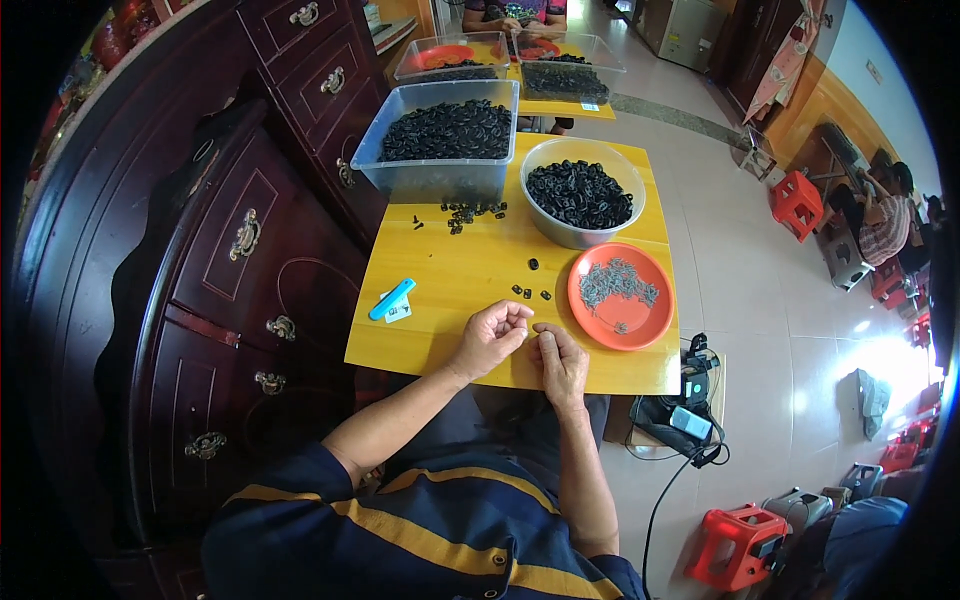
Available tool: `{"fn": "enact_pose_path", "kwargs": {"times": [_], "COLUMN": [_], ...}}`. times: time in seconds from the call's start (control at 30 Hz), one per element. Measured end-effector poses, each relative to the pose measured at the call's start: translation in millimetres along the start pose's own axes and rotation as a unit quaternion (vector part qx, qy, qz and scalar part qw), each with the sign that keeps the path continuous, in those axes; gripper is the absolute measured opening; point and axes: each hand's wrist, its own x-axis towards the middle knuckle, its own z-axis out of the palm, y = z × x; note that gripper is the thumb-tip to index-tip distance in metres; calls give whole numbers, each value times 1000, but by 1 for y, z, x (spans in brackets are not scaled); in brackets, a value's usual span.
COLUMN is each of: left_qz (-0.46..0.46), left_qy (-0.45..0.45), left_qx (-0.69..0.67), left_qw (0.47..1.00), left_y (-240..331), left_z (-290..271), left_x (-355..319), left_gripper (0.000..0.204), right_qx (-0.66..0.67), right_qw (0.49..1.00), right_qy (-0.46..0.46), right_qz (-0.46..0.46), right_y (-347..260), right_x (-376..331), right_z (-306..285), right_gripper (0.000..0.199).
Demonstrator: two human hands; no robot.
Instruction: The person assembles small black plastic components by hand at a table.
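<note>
Head view: left hand (490,338) and right hand (560,362) rest together at the near edge of the yellow wooden bench (470,275); fingertips of both are curled inward and meet, pinching a small part too tiny to identify; loose small black plastic pieces (531,291) lie at 12 o'clock from the hands; the round orange plastic plate of grey metal bits (620,296) sits at 2 o'clock; the grey round bowl of black pieces (583,192) stands beyond it.

The yellow wooden desk (470,275) carries a clear plastic bin of black parts (440,140), a grey round bowl (583,195), an orange plate (620,295), a blue tool (392,298) and loose black pieces (530,290).
</note>
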Motion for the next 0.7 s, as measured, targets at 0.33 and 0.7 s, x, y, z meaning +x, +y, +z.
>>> {"fn": "enact_pose_path", "kwargs": {"times": [0.33, 0.7], "left_qz": [-30, -44], "left_qy": [-54, -40], "left_qx": [-88, -91], "left_qw": [994, 994], "left_y": [16, 11], "left_z": [13, 11], "left_x": [-6, -3], "left_gripper": [21, 22], "right_qx": [46, 166], "right_qw": [998, 982], "right_qy": [-4, -14], "right_qz": [44, 89], "right_y": [-12, -6], "right_x": [2, 3], "right_z": [-4, -7], "right_gripper": [21, 17]}}
